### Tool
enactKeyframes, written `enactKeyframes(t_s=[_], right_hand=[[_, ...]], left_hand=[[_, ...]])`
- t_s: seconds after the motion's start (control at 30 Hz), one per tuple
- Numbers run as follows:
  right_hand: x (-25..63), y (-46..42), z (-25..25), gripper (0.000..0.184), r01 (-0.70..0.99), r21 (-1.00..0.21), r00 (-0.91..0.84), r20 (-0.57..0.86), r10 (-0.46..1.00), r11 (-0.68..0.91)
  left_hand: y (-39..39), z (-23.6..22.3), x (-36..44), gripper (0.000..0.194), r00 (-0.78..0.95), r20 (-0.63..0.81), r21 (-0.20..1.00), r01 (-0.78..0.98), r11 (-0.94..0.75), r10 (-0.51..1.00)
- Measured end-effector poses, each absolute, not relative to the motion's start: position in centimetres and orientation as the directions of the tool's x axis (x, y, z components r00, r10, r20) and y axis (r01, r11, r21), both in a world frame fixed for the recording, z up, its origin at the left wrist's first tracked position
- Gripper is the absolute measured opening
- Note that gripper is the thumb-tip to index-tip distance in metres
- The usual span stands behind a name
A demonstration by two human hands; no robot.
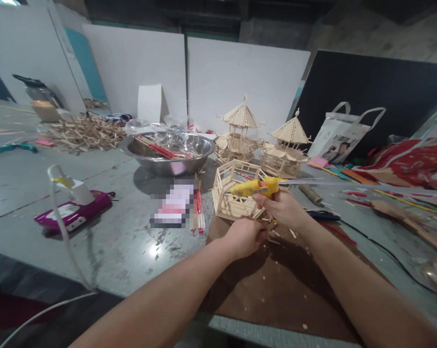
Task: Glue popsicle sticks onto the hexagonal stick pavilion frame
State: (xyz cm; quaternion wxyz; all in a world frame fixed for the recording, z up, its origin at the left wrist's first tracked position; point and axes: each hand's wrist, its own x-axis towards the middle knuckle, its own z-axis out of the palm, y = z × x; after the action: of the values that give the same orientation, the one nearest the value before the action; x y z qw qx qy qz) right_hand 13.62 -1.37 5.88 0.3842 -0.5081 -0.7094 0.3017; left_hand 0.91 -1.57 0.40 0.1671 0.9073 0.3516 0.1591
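My right hand (285,208) is wrapped round a yellow hot glue gun (254,187) with a long clear glue stick trailing from its back. The gun's nozzle points left, over a hexagonal frame of thin wooden sticks (218,205). Close to the frame's near edge is my left hand (244,237), with its fingers curled closed. What those fingers hold, if anything, is hidden. Beneath the hands lies a brown board (254,290), scattered with small stick scraps.
Behind the frame stand two stick pavilions (240,118) (293,133). To the left are a steel bowl (151,162) of sticks and wrappers, a blurred phone (175,205), a purple power strip (73,212) and a stick heap (88,133). A black cable (378,241) and paper bag (338,135) lie right.
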Motion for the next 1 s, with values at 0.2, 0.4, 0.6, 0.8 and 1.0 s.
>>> enactKeyframes(t_s=[0.2,0.4,0.6,0.8,1.0], right_hand=[[13.72,-1.29,5.78,0.032,0.505,-0.816,-0.161,0.23,0.96,0.28],[13.79,-1.05,5.68,0.03,0.521,-0.795,-0.173,0.259,0.95,0.312],[13.65,-1.06,5.7,0.029,0.464,-0.818,-0.202,0.277,0.939,0.341],[13.63,-1.19,5.85,0.033,0.491,-0.821,-0.163,0.241,0.957,0.29],[13.77,-1.16,5.86,0.033,0.512,-0.805,-0.173,0.248,0.953,0.302]], left_hand=[[-1.63,0.56,0.93,0.019,0.703,0.161,0.438,0.578,-0.689,0.692],[-1.52,0.42,0.92,0.02,0.706,0.181,0.425,0.572,-0.702,0.685],[-1.52,0.33,0.93,0.02,0.709,0.19,0.404,0.574,-0.712,0.68],[-1.52,0.44,0.9,0.02,0.712,0.201,0.386,0.573,-0.723,0.672],[-1.44,0.29,0.92,0.021,0.71,0.206,0.402,0.566,-0.719,0.674]])
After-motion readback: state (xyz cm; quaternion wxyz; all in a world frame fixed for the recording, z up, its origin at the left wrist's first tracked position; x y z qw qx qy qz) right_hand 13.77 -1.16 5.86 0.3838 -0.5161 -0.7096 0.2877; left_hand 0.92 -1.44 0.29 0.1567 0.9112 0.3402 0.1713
